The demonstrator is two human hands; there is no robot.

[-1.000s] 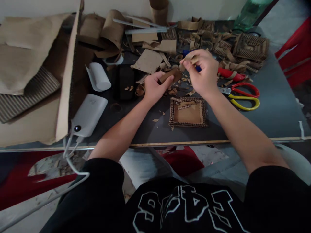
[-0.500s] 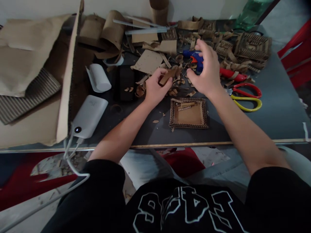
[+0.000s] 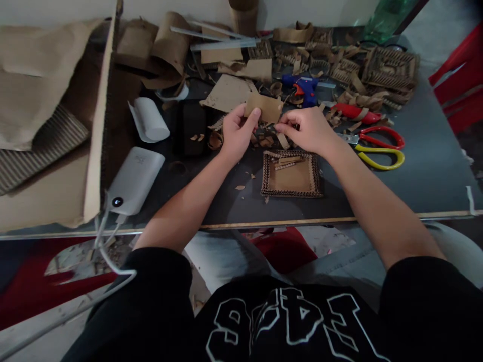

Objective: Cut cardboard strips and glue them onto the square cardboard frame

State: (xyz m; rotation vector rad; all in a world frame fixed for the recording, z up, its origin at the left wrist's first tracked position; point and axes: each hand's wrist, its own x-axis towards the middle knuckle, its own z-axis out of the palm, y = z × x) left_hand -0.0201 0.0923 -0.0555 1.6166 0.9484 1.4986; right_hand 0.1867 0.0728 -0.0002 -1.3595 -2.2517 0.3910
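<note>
My left hand (image 3: 234, 133) holds a flat brown cardboard piece (image 3: 265, 107) up by its left edge. My right hand (image 3: 307, 130) pinches the same piece at its lower right corner. Just below both hands lies a small square cardboard tray (image 3: 291, 173) edged with corrugated strips, with short strips lying inside it. Cardboard scraps are scattered on the dark table (image 3: 422, 166) between the hands and the tray.
A blue glue gun (image 3: 302, 86), a red-handled tool (image 3: 353, 112) and red-and-yellow scissors (image 3: 379, 147) lie to the right. A white power bank (image 3: 133, 180) with cable, a black phone (image 3: 192, 125) and large cardboard sheets (image 3: 45, 100) are on the left. Corrugated pieces (image 3: 388, 68) pile at the back right.
My right hand came back from reaching toward the glue gun and now pinches the cardboard. The piece in my left hand now shows flat and unfolded instead of as a small dark strip.
</note>
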